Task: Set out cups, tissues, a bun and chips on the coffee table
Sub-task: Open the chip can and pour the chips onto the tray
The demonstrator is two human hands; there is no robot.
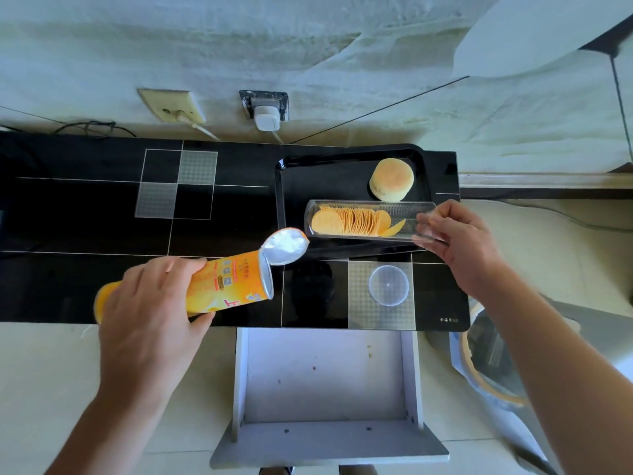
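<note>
Chips: a stack of chips (352, 221) lies on its side in a clear plastic chip tray (397, 231), which sits partly over the near rim of the black serving tray (349, 156) on the desk (102, 214).
Right hand: the right hand (459, 241) pinches the clear tray's right end with curled fingers.
Left hand: the left hand (150, 303) is wrapped round the yellow chip can (219, 286), held tilted with its mouth toward the chips and its foil seal (286, 246) peeled up.
Bun: the bun (391, 180) sits in the serving tray, just behind the chips.
Lid: a clear round lid (388, 285) lies on the desk, near the right hand.
Risk, spill: the clear tray is held at one end only; a tilt or jerk would likely slide the stack out, and one chip at the right end already leans loose.
Risk, breakage: bumping the can's mouth against the stack could crack chips.
Risk, knock: the right forearm could sweep the lid off the desk edge.
Hard to see: the clear tray's far right end blurs into the fingers; whether chips remain in the can cannot be told.
Not in view: no cups or tissues show.
</note>
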